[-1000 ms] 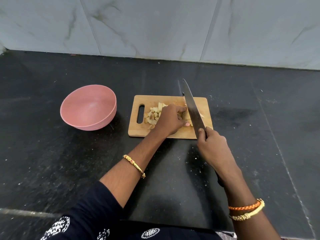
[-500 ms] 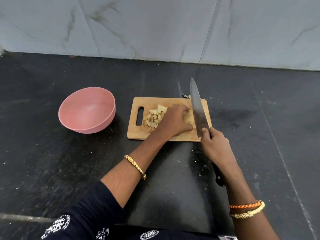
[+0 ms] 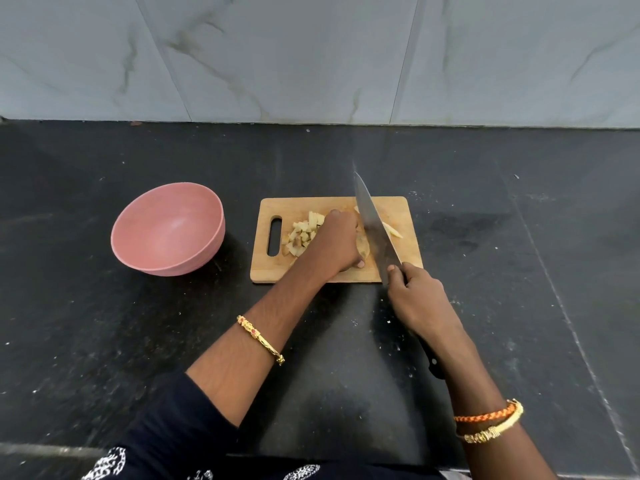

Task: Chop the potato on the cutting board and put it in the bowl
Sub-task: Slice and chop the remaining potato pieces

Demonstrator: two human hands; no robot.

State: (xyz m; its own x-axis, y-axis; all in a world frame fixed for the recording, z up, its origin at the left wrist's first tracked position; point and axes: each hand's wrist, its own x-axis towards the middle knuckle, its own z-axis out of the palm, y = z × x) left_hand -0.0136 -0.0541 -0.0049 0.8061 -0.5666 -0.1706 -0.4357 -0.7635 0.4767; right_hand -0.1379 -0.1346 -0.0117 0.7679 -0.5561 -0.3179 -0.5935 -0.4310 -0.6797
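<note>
A wooden cutting board lies on the black counter. My left hand curls over an uncut piece of potato in the board's middle and holds it down. Small potato cubes are heaped left of that hand, near the board's handle slot. My right hand grips the handle of a large knife; its blade lies lengthwise across the board just right of the held potato. A cut strip lies right of the blade. The pink bowl sits left of the board with nothing in it.
The black stone counter runs back to a grey marble-tiled wall. Its front edge is at the bottom of the view, beside my dark patterned sleeve. Small white specks dot the counter.
The knife blade has swung from right of the potato back over it, tip pointing further away. A cut strip now lies right of the blade. My left hand stayed on the potato.
</note>
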